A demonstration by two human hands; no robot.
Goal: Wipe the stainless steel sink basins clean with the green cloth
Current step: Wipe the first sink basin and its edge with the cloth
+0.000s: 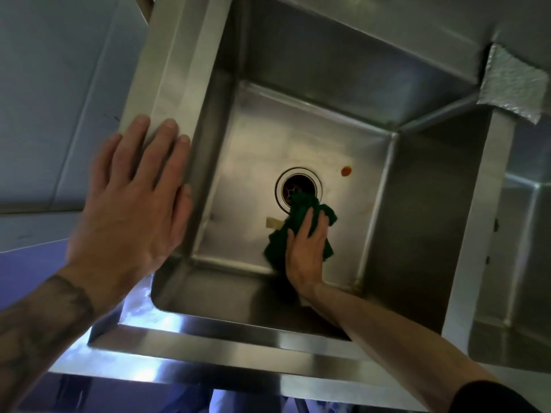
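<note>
Green cloth [298, 231] bunched on basin floor [247, 162] beside drain [299, 186], right hand [307, 251] pressing it flat-fingered; left hand [134, 198] spread on sink rim [176, 70], bracing; orange spot [346, 170] unwiped.

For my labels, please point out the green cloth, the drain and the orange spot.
green cloth [277, 244]: head view, bare lower left fold.
drain [298, 187]: head view, dark opening.
orange spot [346, 171]: head view, its middle.

I see a small orange-red spot [346, 170] on the steel floor, right of the round drain [299, 188]. A pale strip of tape [273, 223] lies below the drain. A crinkled silvery foil patch [511, 83] covers the divider's far corner.
</note>
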